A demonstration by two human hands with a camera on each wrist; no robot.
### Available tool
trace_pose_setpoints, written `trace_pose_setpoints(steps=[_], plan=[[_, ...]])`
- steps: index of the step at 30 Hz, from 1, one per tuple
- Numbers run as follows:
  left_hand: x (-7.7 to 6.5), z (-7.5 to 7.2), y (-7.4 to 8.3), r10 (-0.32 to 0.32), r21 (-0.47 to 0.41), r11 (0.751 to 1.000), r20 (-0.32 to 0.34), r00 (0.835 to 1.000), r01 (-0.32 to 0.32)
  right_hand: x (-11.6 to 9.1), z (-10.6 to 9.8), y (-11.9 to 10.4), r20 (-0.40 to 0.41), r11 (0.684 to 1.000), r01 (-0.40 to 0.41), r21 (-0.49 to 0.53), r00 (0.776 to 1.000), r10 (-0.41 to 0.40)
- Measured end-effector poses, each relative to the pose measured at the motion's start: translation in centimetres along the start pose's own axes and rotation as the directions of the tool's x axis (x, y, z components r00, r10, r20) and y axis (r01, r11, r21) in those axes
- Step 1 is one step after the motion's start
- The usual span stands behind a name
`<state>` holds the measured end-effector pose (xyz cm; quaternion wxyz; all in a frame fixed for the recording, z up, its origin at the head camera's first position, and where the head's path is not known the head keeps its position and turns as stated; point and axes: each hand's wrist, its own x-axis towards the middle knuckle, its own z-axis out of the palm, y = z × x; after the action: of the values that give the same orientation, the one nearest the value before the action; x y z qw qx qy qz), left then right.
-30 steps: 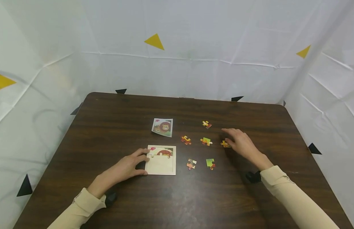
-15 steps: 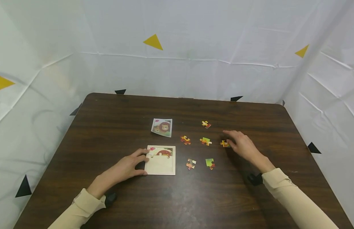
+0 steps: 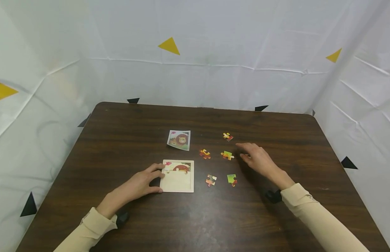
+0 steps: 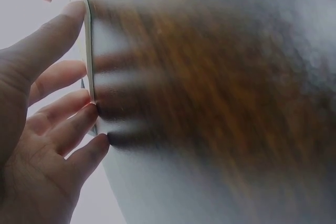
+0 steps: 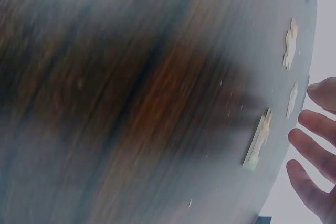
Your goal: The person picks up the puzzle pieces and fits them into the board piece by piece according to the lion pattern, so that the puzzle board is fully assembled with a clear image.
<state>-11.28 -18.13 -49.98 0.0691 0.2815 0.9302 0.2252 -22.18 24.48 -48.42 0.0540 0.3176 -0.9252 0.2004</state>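
Note:
In the head view my left hand (image 3: 136, 185) rests against the left edge of a light wooden puzzle tray (image 3: 177, 183). Its fingers and thumb touch that edge, spread along it. Puzzle pieces with a lion picture (image 3: 179, 167) fill the tray's upper strip; the lower part is bare wood. My right hand (image 3: 259, 159) hovers over the table with its fingers extended and apart, just right of a green and yellow puzzle piece (image 3: 227, 155). In the right wrist view its fingers (image 5: 312, 148) show nothing between them. The yellow-orange piece under this hand is mostly hidden.
More loose pieces lie around: an orange-red piece (image 3: 204, 154), a yellow and red piece (image 3: 228, 137), a pale orange piece (image 3: 210, 180) and a green and red piece (image 3: 232, 180). A lion picture card (image 3: 179, 140) lies behind the tray on the brown table (image 3: 135, 133).
My right hand has shifted left, away from its place at the right and over the yellow-orange piece, which it now mostly covers. The left hand and the tray stay where they were.

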Motion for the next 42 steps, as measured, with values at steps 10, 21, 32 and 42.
trace_pose_setpoints(steps=[10, 21, 32, 42], plan=[[0.1, -0.1, 0.1, -0.003, -0.001, 1.0, -0.001, 1.0, 0.003, 0.8, 0.8, -2.7, 0.038, 0.999, 0.051, -0.002, 0.998, -0.051], [0.0, 0.0, 0.0, -0.004, 0.002, 1.0, -0.007, 1.0, 0.004, 1.0, 1.9, -6.0, 0.045, 0.989, 0.144, -0.017, 0.989, -0.143], [0.0, -0.2, 0.0, 0.008, -0.006, 1.0, -0.012, 1.0, -0.008, -1.2, 3.6, -11.0, 0.015, 0.98, 0.119, -0.157, 0.993, -0.118], [0.0, -0.1, 0.1, 0.023, -0.01, 1.0, -0.012, 1.0, -0.023, -1.5, 5.4, -13.2, 0.074, 0.968, 0.114, -0.225, 0.992, -0.099]])
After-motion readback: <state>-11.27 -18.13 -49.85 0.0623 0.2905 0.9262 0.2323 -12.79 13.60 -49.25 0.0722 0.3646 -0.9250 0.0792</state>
